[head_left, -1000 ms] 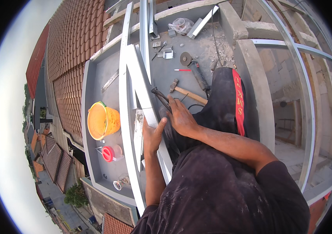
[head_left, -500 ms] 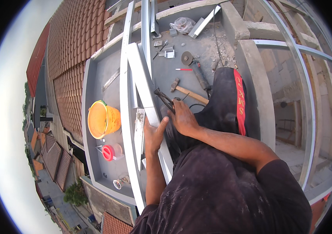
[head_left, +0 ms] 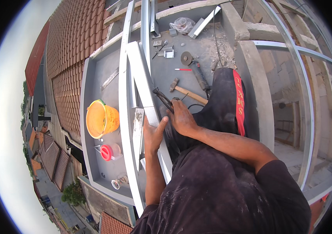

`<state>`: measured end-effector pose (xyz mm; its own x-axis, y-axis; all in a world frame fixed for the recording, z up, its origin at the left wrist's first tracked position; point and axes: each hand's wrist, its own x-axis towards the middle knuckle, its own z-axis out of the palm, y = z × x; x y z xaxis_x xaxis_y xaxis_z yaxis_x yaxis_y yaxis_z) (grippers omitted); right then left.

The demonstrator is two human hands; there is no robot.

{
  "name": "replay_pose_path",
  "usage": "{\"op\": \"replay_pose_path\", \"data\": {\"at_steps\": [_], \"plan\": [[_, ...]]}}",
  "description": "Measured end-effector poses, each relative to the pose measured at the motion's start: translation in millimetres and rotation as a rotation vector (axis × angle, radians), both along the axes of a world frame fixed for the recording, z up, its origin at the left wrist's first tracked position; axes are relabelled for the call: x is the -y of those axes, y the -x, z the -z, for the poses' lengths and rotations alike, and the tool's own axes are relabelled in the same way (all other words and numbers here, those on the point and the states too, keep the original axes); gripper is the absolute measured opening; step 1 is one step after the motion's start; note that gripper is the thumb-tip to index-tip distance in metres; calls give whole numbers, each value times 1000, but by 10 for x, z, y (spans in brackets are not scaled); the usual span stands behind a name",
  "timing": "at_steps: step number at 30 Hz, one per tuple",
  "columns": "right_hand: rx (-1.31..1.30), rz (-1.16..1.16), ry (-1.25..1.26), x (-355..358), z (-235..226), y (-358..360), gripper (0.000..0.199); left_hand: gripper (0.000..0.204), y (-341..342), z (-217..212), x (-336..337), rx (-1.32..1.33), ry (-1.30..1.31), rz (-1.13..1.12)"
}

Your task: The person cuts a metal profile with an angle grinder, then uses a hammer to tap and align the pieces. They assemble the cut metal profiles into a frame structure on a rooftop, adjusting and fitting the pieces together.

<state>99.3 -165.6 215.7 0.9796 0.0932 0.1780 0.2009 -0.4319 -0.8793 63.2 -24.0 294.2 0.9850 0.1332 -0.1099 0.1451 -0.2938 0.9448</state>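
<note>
My left hand (head_left: pixel 154 134) is wrapped round a silver metal channel (head_left: pixel 142 80), its thumb lying along the near side. The channel slants away from me, and a seam shows across it just above this hand. My right hand (head_left: pixel 184 118) is closed on a dark pair of pincers (head_left: pixel 162 96). Their jaws point up and to the left, close beside the channel's right edge. Most of the handles are hidden inside my fingers.
A hammer (head_left: pixel 189 94), an angle grinder (head_left: pixel 197 72) and a red pen (head_left: pixel 183 70) lie on the grey floor ahead. Long metal channels (head_left: pixel 124 109) run along my left. Beyond them stand a yellow bucket (head_left: pixel 111 120) and a red-lidded container (head_left: pixel 106 152). Roofs lie below the ledge.
The whole view has shifted very slightly. Both hands keep their grips, with the pincers and channel almost unmoved.
</note>
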Motion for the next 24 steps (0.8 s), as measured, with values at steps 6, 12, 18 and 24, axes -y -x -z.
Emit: {"op": "replay_pose_path", "data": {"at_steps": [6,12,18,24], "plan": [[-130,-86,-25,67,-1,-123,35,62,-23,6,-74,-50,20,22],[-81,-110,-45,169,18,-176,36,60,-31,56,-89,-72,75,35],[41,-97,-118,117,11,24,48,59,-16,-6,58,21,87,0],[24,-131,-95,98,-2,145,53,58,-20,-2,29,9,66,-12]]}}
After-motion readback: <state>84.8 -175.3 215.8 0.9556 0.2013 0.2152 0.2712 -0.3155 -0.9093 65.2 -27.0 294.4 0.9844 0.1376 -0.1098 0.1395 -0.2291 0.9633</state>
